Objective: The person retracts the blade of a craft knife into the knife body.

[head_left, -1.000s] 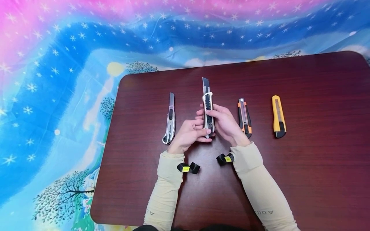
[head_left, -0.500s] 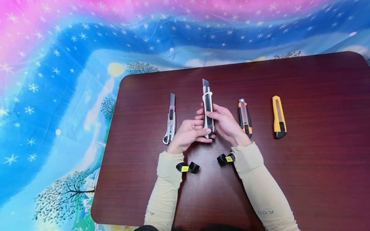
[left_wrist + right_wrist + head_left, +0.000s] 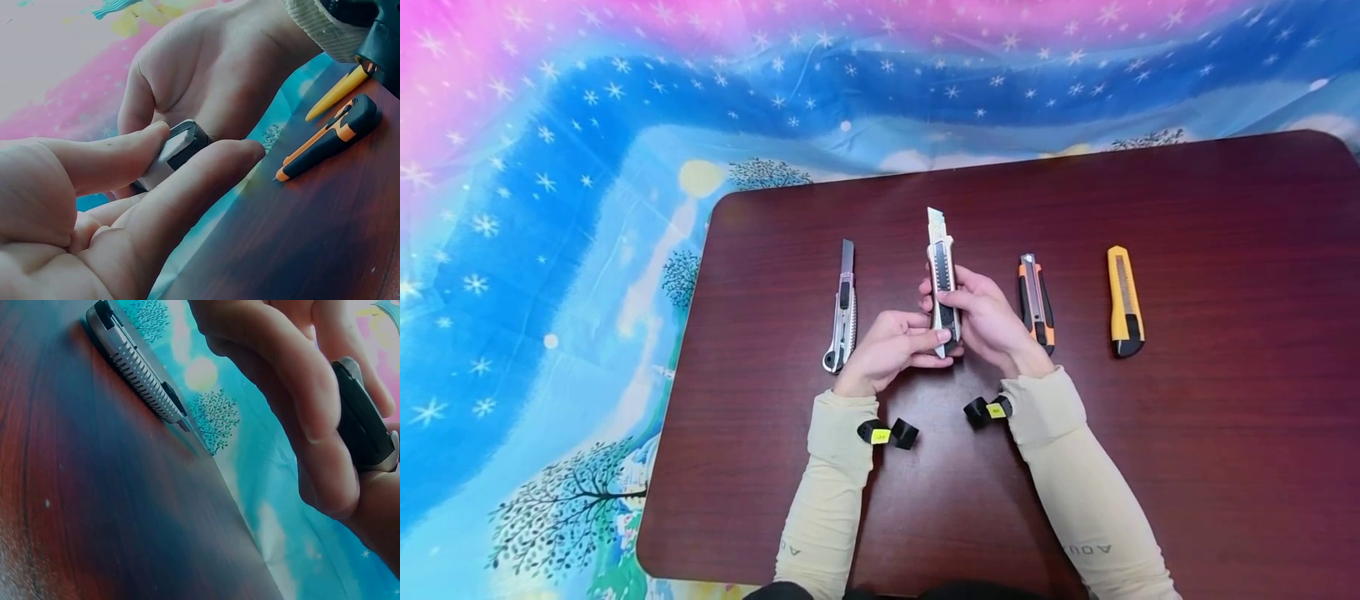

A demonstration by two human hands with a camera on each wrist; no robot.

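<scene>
The large silver-and-black snap-off knife [image 3: 942, 271] has a pale metal body with a dark channel down its middle, notched along the edge, and a black lower section. A broad blade [image 3: 936, 221] with a slanted tip juts from its upper end, bright with reflected light. The knife is held up above the bench, blade pointing away from the person, between the two hands.

The left hand [image 3: 891, 342] has its grip on the butt end, pinching it between the thumb on the upper face and the fingers beneath. The right hand [image 3: 992, 317] grips the body further up, its thumb lying on the front face and its fingers curled behind; the blade and front part of the body stand clear of both hands.

On the bench [image 3: 722, 433], left of the hands, lies a slimmer silver cutter [image 3: 844, 308] with its blade out. An orange-and-black cutter [image 3: 1037, 304] lies just past the right wrist, and a yellow cutter [image 3: 1122, 287] with a black end lies further right. Cream sleeves [image 3: 831, 492] cover both forearms. Behind the bench hangs a blue and pink cloth [image 3: 625, 92] patterned with snowflakes and trees.
</scene>
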